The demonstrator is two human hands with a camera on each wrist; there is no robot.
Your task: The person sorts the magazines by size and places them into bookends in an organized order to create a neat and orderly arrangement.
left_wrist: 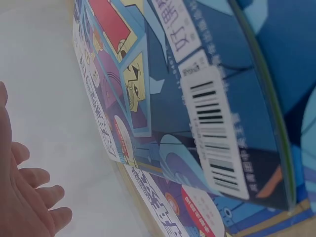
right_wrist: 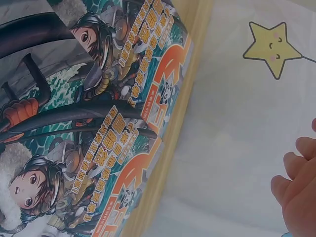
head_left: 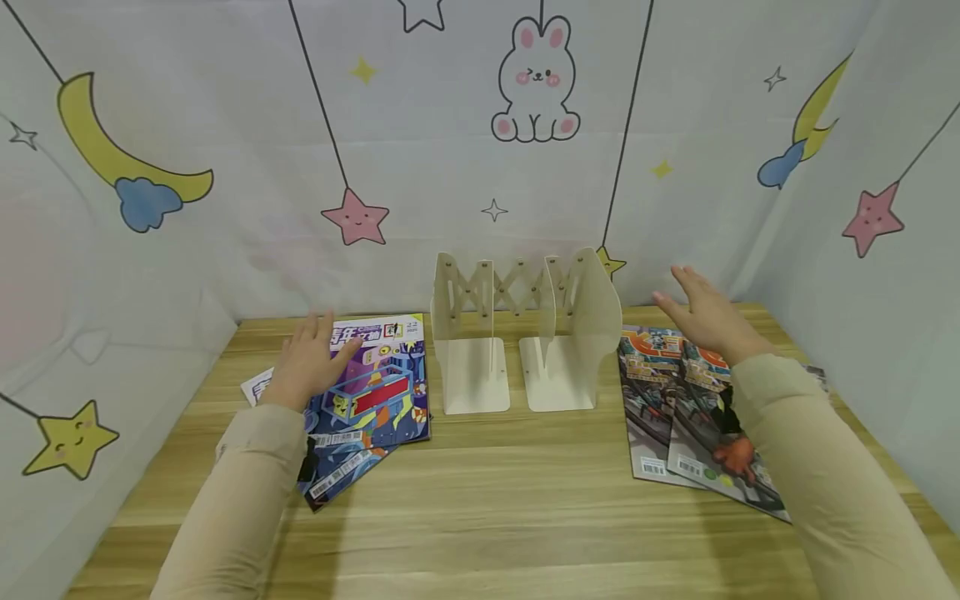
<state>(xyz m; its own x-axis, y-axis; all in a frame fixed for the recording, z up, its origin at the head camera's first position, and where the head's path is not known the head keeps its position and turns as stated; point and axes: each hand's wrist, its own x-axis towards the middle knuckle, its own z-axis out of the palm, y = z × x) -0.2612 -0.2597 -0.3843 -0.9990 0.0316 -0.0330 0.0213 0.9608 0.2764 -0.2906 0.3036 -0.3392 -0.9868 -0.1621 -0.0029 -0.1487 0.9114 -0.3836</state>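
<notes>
My left hand (head_left: 309,360) hovers over the left group of magazines, fingers spread and holding nothing. Beneath it lies a purple and blue magazine (head_left: 378,392), fanned over another blue one (head_left: 341,479); the left wrist view shows a barcode on the top cover (left_wrist: 212,133). On the right, my right hand (head_left: 705,312) is raised with fingers extended, above the far end of two overlapping magazines (head_left: 652,408) with orange titles and a diver scene. Between the hands stands a cream expandable bookend rack (head_left: 476,375) with upright plates and a crisscross linkage at its back.
All of it sits on a wood-grain table (head_left: 480,517). Close behind the table's far edge hangs a pale curtain (head_left: 450,150) printed with stars, moons and a rabbit, and it wraps round both sides.
</notes>
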